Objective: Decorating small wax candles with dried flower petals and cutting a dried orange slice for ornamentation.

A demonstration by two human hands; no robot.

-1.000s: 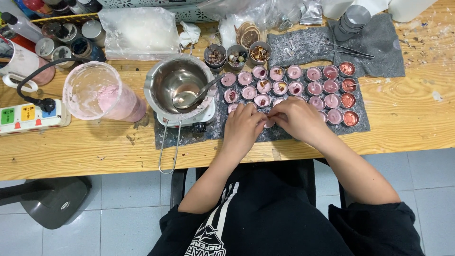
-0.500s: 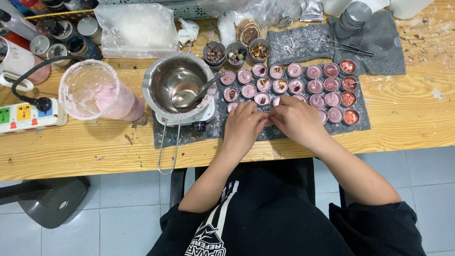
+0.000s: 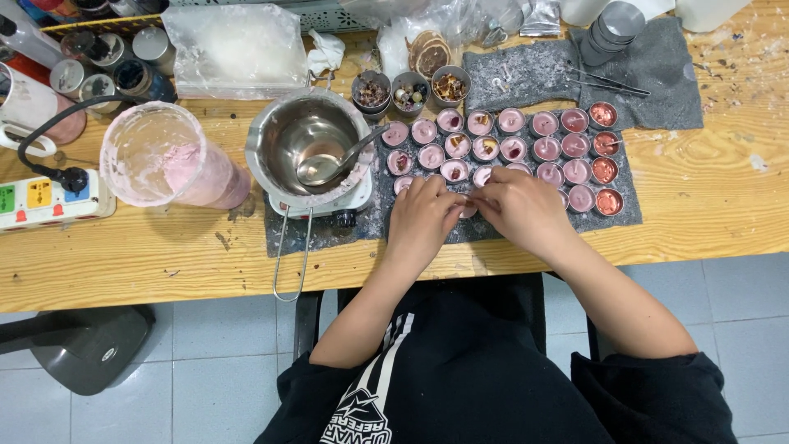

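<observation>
Starting far left: power strip (image 3: 45, 201), then pink-smeared plastic cup (image 3: 168, 160) & steel pot (image 3: 308, 144) w/ spoon (image 3: 329, 167). Left hand (image 3: 421, 222) & right hand (image 3: 518, 207) meet over a pink tealight cup (image 3: 467, 209), near row of grey mat (image 3: 629, 215); fingertips bunched together, pinching at it. Tweezers (image 3: 606, 82) far right.

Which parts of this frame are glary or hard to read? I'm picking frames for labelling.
Head view: even, soft lighting with faint shadows; bright glare inside the steel pot; both hands, left and right, hide the small pink candle cup between their fingertips; table edges bow slightly from wide-angle distortion; focus is sharp overall.
</observation>
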